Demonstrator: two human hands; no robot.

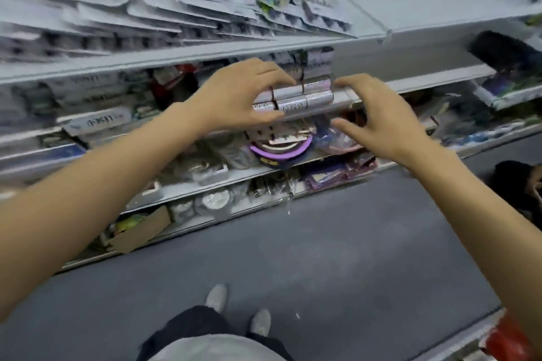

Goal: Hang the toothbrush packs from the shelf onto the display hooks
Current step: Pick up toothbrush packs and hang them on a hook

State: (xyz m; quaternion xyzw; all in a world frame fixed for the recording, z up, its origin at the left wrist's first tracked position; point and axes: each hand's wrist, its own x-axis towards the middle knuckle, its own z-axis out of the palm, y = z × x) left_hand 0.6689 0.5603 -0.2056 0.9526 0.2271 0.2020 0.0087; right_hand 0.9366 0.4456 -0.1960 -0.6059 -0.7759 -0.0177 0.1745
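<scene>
A stack of pale toothbrush packs (305,98) lies at the front edge of a middle shelf (410,83). My left hand (243,97) grips the left end of the stack, fingers over the top and thumb beneath. My right hand (378,114) hovers at the stack's right end, fingers spread and curled, fingertips touching or nearly touching it. Many more packs (181,0) hang in overlapping rows on display hooks above the top shelf, at upper left. The view is blurred.
Lower shelves (264,173) hold mixed goods, including a purple hoop (278,149) and a cardboard piece (140,231). The grey aisle floor (322,243) lies below, with my shoes (234,308) on it. Another person (522,187) crouches at the right. A red item (510,340) sits bottom right.
</scene>
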